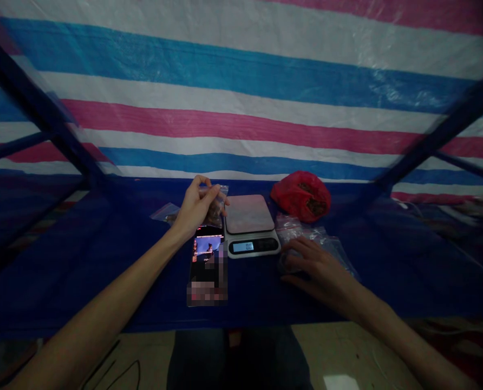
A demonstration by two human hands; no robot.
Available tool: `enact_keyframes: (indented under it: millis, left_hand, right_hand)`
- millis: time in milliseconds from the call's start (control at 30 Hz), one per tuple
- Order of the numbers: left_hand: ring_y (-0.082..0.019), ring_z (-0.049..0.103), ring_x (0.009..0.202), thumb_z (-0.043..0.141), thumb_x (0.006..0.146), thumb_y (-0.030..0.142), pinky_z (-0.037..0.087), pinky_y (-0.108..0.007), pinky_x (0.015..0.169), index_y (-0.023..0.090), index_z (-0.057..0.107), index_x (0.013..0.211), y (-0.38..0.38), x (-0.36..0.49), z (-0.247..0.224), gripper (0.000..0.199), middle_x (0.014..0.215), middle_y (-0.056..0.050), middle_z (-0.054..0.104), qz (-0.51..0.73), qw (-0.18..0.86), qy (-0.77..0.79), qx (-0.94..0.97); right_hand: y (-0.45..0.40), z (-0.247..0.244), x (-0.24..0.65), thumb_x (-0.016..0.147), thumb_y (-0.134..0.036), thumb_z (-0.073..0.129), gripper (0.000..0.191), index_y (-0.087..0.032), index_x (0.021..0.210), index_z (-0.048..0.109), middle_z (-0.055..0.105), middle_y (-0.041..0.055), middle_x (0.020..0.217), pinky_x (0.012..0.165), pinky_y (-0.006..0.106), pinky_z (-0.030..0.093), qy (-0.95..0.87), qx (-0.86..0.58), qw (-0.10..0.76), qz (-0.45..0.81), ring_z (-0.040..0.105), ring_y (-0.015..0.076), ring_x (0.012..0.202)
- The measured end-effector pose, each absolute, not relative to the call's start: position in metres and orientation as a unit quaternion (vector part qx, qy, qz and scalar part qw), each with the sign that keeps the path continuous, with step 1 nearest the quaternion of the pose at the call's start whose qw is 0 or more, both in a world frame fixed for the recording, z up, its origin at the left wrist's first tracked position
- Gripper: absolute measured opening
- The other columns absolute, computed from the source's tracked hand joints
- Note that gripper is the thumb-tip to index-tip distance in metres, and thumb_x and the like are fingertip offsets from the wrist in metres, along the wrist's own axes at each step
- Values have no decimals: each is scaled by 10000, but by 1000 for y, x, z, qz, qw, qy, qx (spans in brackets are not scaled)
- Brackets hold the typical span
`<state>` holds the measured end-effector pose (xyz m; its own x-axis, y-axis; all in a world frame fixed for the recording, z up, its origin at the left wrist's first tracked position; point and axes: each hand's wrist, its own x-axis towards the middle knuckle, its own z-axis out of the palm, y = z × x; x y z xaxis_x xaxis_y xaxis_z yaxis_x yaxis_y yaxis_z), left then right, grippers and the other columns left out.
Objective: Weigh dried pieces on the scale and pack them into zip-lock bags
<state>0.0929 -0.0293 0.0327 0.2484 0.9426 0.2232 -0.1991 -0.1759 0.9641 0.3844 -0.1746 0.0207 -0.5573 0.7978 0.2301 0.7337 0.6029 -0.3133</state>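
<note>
My left hand (196, 207) holds a small clear plastic bag (216, 208) with brown contents, just left of a white digital kitchen scale (250, 223). The scale's platform is bare and its display is lit. My right hand (312, 265) rests palm down on a pile of empty clear plastic bags (302, 232) to the right of the scale, fingers spread over them. A red plastic bag (302, 196) with dark contents lies behind that pile.
A smartphone (207, 266) with a lit screen lies in front of the left hand. Another small filled bag (165, 213) sits at the left. The dark blue table (83, 260) backs onto a striped tarp wall (241, 92); dark frame bars cross both sides.
</note>
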Motion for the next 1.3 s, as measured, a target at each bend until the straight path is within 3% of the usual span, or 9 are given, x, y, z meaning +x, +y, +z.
enact_keyframes:
  millis: [67, 200, 333, 433, 700, 1000, 1167, 1300]
  left_hand:
    - [-197, 708, 537, 712, 890, 454, 499, -235, 413, 260, 347, 971, -31, 99, 39, 421, 787, -42, 761, 514, 556, 318, 571]
    - [-203, 716, 553, 751, 853, 488, 522, -244, 426, 248, 387, 992, -36, 113, 51, 458, 806, -44, 770, 494, 583, 314, 564]
    - [-192, 695, 505, 833, 770, 484, 521, -236, 425, 206, 500, 921, -42, 128, 53, 459, 669, -25, 734, 486, 586, 316, 567]
    - [-175, 683, 494, 831, 778, 479, 532, -240, 449, 194, 554, 883, -47, 132, 45, 411, 650, -19, 729, 501, 580, 315, 559]
    - [-133, 686, 662, 713, 910, 456, 538, -230, 587, 167, 725, 858, -57, 124, 28, 294, 796, -47, 755, 531, 481, 305, 627]
    - [-119, 604, 622, 667, 940, 466, 484, -238, 596, 182, 637, 782, -52, 117, 27, 326, 707, -9, 653, 529, 461, 288, 651]
    - [-121, 569, 627, 638, 948, 401, 451, -247, 610, 181, 643, 747, -51, 114, 29, 298, 696, -11, 633, 514, 467, 289, 659]
    - [-97, 475, 540, 639, 943, 404, 369, -235, 532, 186, 577, 715, -54, 116, 28, 321, 609, 28, 529, 516, 466, 278, 663]
  right_hand:
    - [-162, 39, 384, 840, -294, 826, 169, -205, 857, 683, 667, 97, 1196, 927, 455, 505, -883, -436, 162, 62, 611, 307, 1113]
    - [-129, 72, 359, 1001, -342, 633, 270, -178, 786, 640, 644, 71, 920, 808, 352, 464, -831, -470, 292, 48, 592, 213, 898]
    - [-85, 68, 318, 1017, -413, 595, 258, -176, 928, 647, 625, 10, 806, 637, 271, 409, -779, -425, 393, 240, 541, 139, 706]
    - [-64, 49, 304, 1021, -426, 570, 325, -174, 818, 596, 582, -9, 739, 613, 256, 402, -740, -361, 440, 357, 525, 121, 671]
    - [-73, 26, 316, 956, -378, 691, 279, -181, 765, 637, 559, -21, 679, 598, 249, 390, -622, -386, 520, 440, 498, 103, 627]
    - [-75, 36, 321, 933, -347, 703, 204, -189, 808, 663, 608, -6, 692, 591, 250, 432, -689, -410, 488, 346, 548, 121, 639]
    - [-71, 29, 326, 923, -371, 715, 212, -195, 822, 655, 609, -6, 705, 615, 267, 444, -666, -395, 507, 379, 556, 133, 660]
    - [-71, 24, 326, 935, -354, 701, 196, -199, 833, 638, 600, -17, 700, 616, 260, 438, -658, -371, 518, 402, 545, 124, 653]
